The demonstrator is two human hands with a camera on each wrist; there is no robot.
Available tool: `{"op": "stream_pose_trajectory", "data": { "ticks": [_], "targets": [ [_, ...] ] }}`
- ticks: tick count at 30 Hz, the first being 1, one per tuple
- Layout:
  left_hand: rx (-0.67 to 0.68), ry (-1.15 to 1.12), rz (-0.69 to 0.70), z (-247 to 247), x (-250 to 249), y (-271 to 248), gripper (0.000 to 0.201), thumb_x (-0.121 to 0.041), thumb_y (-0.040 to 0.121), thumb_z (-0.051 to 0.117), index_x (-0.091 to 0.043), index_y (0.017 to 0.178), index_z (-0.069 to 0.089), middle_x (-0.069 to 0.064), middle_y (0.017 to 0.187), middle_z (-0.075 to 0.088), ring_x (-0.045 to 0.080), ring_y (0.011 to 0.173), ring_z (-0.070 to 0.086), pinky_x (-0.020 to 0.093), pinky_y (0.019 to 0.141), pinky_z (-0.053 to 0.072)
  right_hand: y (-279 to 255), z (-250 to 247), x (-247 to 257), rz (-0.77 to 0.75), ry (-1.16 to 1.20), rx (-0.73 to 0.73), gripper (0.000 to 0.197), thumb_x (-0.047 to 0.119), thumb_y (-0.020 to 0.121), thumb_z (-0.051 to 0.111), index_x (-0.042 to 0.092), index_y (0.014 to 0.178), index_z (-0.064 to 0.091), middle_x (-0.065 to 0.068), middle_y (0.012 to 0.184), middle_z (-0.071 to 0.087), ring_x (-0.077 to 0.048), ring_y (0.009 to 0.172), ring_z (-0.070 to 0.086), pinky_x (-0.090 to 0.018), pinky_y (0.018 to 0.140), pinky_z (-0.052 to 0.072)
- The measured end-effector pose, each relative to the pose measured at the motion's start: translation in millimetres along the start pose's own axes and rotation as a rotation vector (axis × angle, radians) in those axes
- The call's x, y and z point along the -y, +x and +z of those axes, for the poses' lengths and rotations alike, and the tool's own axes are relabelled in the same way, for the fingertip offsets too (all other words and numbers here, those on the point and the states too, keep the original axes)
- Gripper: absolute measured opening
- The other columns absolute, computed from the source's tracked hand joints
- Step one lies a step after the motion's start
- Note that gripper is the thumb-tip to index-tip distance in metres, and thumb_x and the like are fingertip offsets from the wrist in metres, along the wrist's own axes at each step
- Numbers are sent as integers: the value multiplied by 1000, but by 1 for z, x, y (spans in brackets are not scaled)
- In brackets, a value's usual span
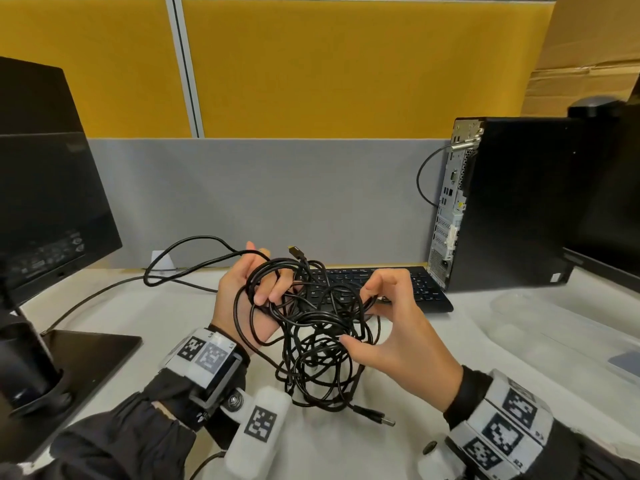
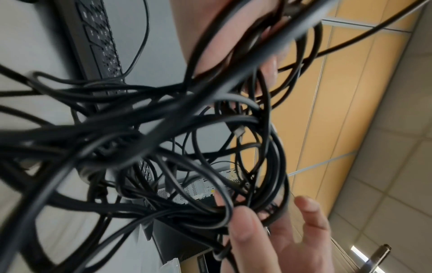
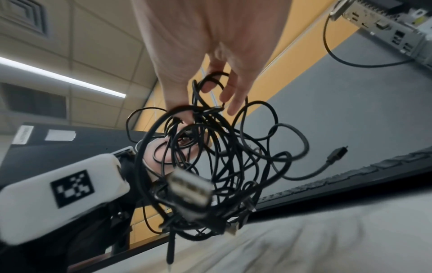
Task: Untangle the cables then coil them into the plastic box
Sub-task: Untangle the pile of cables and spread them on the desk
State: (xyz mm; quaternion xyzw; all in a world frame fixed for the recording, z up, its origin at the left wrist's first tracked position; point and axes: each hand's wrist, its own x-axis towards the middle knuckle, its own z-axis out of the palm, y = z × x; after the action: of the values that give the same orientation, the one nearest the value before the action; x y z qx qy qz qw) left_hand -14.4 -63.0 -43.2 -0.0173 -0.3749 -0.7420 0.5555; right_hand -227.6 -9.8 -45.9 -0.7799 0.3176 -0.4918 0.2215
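Note:
A knotted bundle of thin black cables hangs between both hands above the white-covered desk. My left hand is palm up, its fingers curled through several loops at the bundle's left. My right hand pinches strands on the bundle's right side with thumb and fingers. A USB plug dangles from the bottom, and a small plug sticks up at the top. The right wrist view shows the cables under my right hand, with the USB plug close. A clear plastic box lies at the right.
A black keyboard lies just behind the hands. A PC tower stands at the back right, with a monitor beside it. Another monitor and its flat base fill the left. A separate cable runs along the partition.

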Motion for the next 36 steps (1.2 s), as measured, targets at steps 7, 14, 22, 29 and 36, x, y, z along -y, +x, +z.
{"op": "stream_pose_trajectory", "data": {
  "ticks": [7, 14, 22, 29, 36],
  "targets": [
    [-21, -59, 30, 3, -3, 1, 55, -38, 99, 32, -13, 51, 33, 7, 39, 46, 19, 49, 47, 36, 78, 48, 0, -7, 2, -45, -95, 8, 54, 22, 68, 82, 39, 98, 40, 15, 103, 46, -7, 97, 52, -17, 84, 47],
    [-277, 41, 202, 3, -4, 0, 50, -33, 75, 62, -16, 37, 35, -3, 36, 29, 11, 47, 31, 27, 67, 48, 6, -12, -1, 570, 271, 401, 20, 37, 83, 63, 18, 85, 57, 1, 90, 56, -13, 81, 59, -39, 79, 57],
    [-360, 190, 188, 14, -13, -5, 51, -41, 86, 43, -19, 48, 16, -5, 35, 27, 9, 40, 27, 23, 52, 36, 16, -20, -6, 582, 682, 165, 16, 18, 79, 61, 4, 85, 65, -5, 86, 67, -13, 71, 63, -32, 79, 56],
    [-419, 319, 132, 21, -18, -6, 45, -38, 85, 43, -20, 56, 12, -4, 32, 24, 11, 36, 25, 25, 54, 29, 17, -19, -5, 663, 800, 103, 19, 12, 82, 59, 0, 96, 64, -14, 97, 67, -27, 83, 69, -33, 76, 58],
    [-474, 559, 112, 27, -15, -8, 54, -37, 97, 32, -22, 45, 36, -2, 37, 26, 14, 39, 30, 30, 59, 25, 21, -8, -8, 755, 849, -76, 13, 9, 96, 47, 5, 95, 60, -22, 99, 63, -29, 78, 71, -36, 73, 59]
  ]
}}
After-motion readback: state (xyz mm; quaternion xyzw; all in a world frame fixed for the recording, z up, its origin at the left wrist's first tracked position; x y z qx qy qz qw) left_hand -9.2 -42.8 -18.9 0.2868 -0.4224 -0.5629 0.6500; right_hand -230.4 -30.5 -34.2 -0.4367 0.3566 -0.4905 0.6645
